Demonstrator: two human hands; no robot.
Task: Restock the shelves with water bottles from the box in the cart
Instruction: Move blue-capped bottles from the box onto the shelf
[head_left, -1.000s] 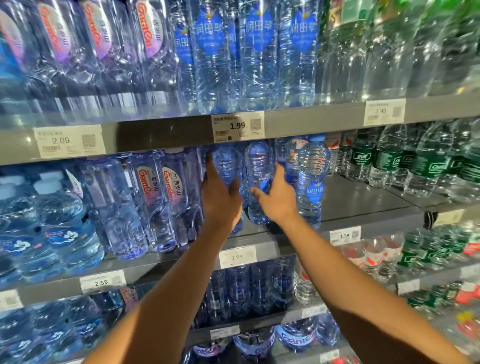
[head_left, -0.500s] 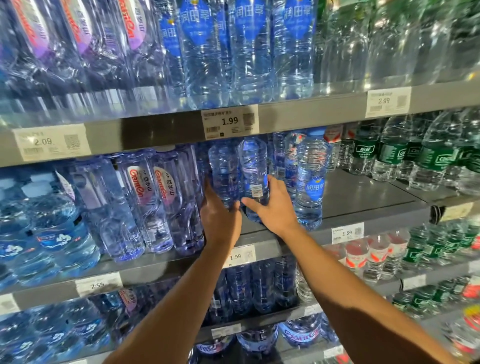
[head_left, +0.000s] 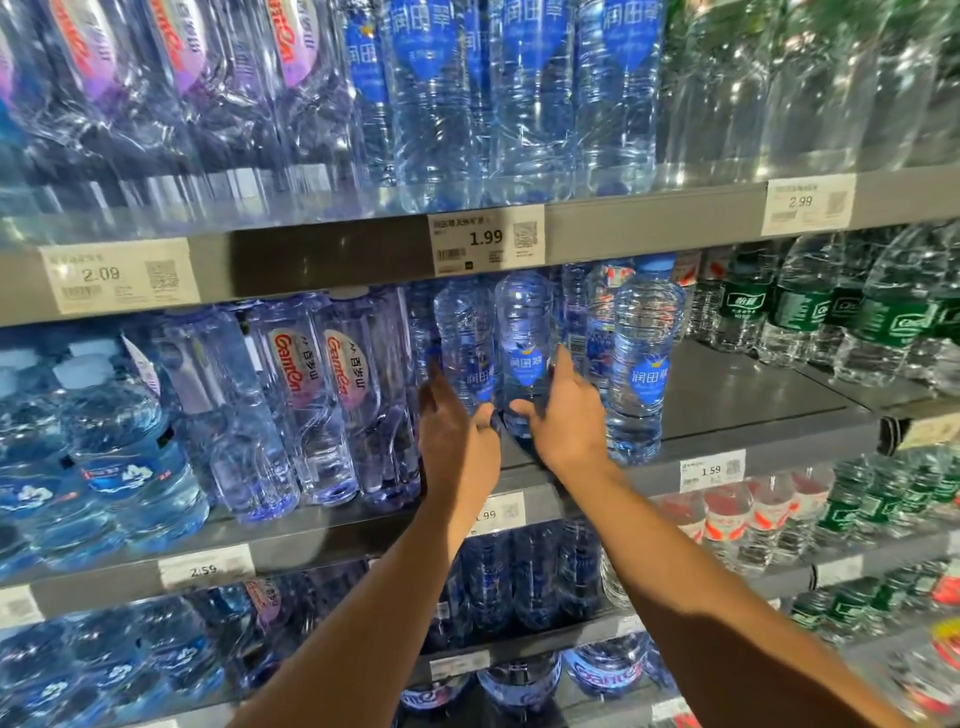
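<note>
Two clear water bottles with blue labels stand side by side on the middle shelf (head_left: 779, 441). My left hand (head_left: 457, 436) grips the lower part of the left bottle (head_left: 465, 332), fingers on its left side and thumb in front. My right hand (head_left: 569, 421) grips the lower part of the middle bottle (head_left: 522, 317), thumb in front and fingers round its right side. Both blue labels face forward. A third bottle (head_left: 644, 364) of the same kind stands just right of my right hand. The cart and the box are out of view.
Purple-labelled bottles (head_left: 337, 395) crowd the shelf close to my left hand. Bare shelf (head_left: 753, 384) lies right of the third bottle, then green-labelled bottles (head_left: 800, 306). Large bottles fill the shelf above, whose edge carries a 1.99 price tag (head_left: 488, 239). Lower shelves hold more bottles.
Both hands have slid down the two bottles they hold on the shelf. The middle bottle has turned, so its blue label now faces front instead of its barcode.
</note>
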